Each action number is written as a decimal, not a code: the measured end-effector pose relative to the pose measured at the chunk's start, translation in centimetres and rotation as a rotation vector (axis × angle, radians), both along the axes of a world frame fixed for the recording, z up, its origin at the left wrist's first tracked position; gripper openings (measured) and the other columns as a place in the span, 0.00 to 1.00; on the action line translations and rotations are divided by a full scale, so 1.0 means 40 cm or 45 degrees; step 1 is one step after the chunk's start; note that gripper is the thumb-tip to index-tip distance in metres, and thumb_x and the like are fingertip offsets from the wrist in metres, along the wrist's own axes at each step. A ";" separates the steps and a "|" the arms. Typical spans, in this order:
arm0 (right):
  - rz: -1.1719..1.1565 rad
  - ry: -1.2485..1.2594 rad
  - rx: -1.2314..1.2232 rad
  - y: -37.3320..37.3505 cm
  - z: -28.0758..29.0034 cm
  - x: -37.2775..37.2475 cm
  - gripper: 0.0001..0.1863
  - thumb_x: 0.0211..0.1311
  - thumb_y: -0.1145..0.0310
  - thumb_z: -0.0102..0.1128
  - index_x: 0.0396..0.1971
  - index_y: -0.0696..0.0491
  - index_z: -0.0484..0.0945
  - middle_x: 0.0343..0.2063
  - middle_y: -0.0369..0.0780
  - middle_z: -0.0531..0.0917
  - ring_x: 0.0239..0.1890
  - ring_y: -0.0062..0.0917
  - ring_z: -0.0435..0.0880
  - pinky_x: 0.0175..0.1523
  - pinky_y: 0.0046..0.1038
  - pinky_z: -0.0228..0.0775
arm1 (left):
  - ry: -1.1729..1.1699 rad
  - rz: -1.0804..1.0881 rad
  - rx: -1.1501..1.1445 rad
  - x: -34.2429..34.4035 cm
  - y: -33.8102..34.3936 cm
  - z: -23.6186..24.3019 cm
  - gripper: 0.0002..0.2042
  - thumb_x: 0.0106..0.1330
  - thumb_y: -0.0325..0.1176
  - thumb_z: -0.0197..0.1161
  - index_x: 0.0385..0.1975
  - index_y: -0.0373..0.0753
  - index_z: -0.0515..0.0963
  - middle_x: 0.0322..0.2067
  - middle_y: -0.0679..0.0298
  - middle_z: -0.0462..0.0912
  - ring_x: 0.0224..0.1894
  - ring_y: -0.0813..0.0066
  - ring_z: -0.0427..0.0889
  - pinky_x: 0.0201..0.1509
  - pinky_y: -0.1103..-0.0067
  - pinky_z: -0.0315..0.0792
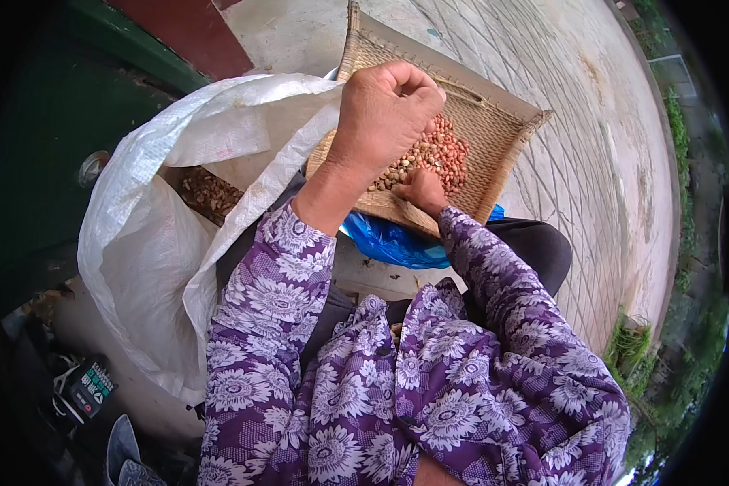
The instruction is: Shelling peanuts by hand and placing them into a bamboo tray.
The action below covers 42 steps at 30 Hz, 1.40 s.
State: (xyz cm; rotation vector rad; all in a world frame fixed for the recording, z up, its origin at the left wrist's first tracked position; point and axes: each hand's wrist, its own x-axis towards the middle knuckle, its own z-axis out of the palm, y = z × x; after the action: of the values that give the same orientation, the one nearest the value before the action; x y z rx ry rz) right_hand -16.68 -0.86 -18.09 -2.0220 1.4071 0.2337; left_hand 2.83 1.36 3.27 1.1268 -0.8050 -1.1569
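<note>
My left hand (pixel 393 113) is raised above a woven wicker tray (pixel 494 117), its fingers curled and the thumb pressed against them. Whatever it pinches is hidden from view. Lower down, my right hand (pixel 424 193) rests at the near edge of the pile in the tray, fingers bent in among the nuts; I cannot make out what they grip. Reddish peanut kernels (pixel 454 154) form the right part of that pile. Paler tan, rounder pieces, seemingly peanuts too, (pixel 390 176) lie on its left side, partly covered by my left wrist.
A large white woven sack (pixel 150 243) gapes at my left, with brown shells or husks (pixel 209 194) inside. Blue plastic (pixel 397 243) shows beneath the tray's near edge. A dark printed box (pixel 87 389) lies on the floor at lower left. Green plants (pixel 632 348) border the concrete at right.
</note>
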 end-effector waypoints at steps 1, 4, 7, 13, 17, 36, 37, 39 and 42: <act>0.014 0.064 -0.153 0.009 0.002 0.001 0.13 0.41 0.61 0.63 0.18 0.57 0.79 0.18 0.46 0.80 0.22 0.34 0.80 0.31 0.33 0.72 | -0.021 -0.007 0.010 -0.003 -0.001 0.002 0.05 0.57 0.29 0.60 0.26 0.33 0.76 0.17 0.68 0.76 0.18 0.87 0.73 0.21 0.90 0.68; -0.022 0.137 -0.194 0.007 -0.039 -0.023 0.13 0.40 0.61 0.62 0.17 0.58 0.78 0.17 0.48 0.79 0.23 0.39 0.80 0.32 0.36 0.72 | -0.036 -0.021 0.023 -0.006 -0.005 0.004 0.05 0.57 0.28 0.60 0.26 0.33 0.76 0.17 0.69 0.76 0.18 0.87 0.73 0.20 0.90 0.68; -0.088 0.082 -0.196 -0.012 -0.037 -0.044 0.12 0.42 0.62 0.60 0.16 0.58 0.78 0.17 0.48 0.79 0.23 0.37 0.80 0.33 0.35 0.72 | -0.048 -0.027 0.001 -0.007 -0.012 0.001 0.05 0.57 0.28 0.60 0.26 0.33 0.76 0.16 0.68 0.76 0.17 0.87 0.72 0.20 0.90 0.68; -0.625 -0.676 0.276 -0.073 0.144 -0.015 0.05 0.48 0.70 0.60 0.20 0.56 0.78 0.12 0.31 0.73 0.12 0.15 0.67 0.18 0.20 0.59 | -0.164 -0.088 0.083 -0.002 -0.032 -0.048 0.05 0.55 0.29 0.59 0.24 0.33 0.75 0.16 0.66 0.75 0.16 0.84 0.73 0.20 0.88 0.68; -0.755 -1.404 0.705 -0.038 0.270 -0.004 0.07 0.54 0.69 0.59 0.29 0.57 0.76 0.10 0.27 0.65 0.09 0.11 0.57 0.15 0.16 0.46 | -0.144 -0.182 0.291 -0.013 -0.011 -0.168 0.06 0.55 0.28 0.56 0.23 0.32 0.75 0.16 0.65 0.76 0.16 0.83 0.74 0.18 0.86 0.69; -0.203 -1.408 0.005 0.045 0.255 0.005 0.11 0.56 0.68 0.56 0.31 0.61 0.79 0.21 0.33 0.79 0.23 0.13 0.73 0.28 0.20 0.66 | 0.270 -0.156 0.289 -0.106 0.104 -0.243 0.04 0.57 0.24 0.57 0.31 0.36 0.74 0.24 0.63 0.79 0.22 0.77 0.79 0.24 0.82 0.76; -0.235 -1.471 0.074 0.059 0.245 0.015 0.11 0.56 0.68 0.55 0.30 0.61 0.79 0.21 0.34 0.79 0.24 0.13 0.73 0.28 0.20 0.66 | 0.236 -0.150 0.302 -0.097 0.115 -0.253 0.04 0.57 0.24 0.58 0.31 0.36 0.75 0.23 0.64 0.79 0.22 0.78 0.79 0.23 0.83 0.75; -0.217 -1.404 0.110 0.067 0.235 0.018 0.11 0.55 0.67 0.55 0.29 0.61 0.79 0.21 0.35 0.80 0.25 0.14 0.74 0.30 0.20 0.66 | 0.163 -0.140 0.331 -0.084 0.128 -0.275 0.03 0.57 0.23 0.58 0.31 0.36 0.75 0.23 0.64 0.79 0.21 0.79 0.78 0.23 0.84 0.74; -0.195 -1.390 0.282 0.076 0.264 0.015 0.12 0.57 0.65 0.56 0.34 0.59 0.79 0.16 0.28 0.73 0.17 0.08 0.65 0.20 0.14 0.54 | 0.210 -0.166 0.309 -0.075 0.140 -0.288 0.04 0.56 0.23 0.59 0.30 0.36 0.74 0.24 0.63 0.79 0.21 0.78 0.78 0.23 0.84 0.74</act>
State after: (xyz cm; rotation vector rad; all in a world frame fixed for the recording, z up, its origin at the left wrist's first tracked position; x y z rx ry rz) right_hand -16.06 2.17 -7.52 -1.4267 0.7561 -0.6641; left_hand -0.17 6.95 -8.23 1.1715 -0.6285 -1.4670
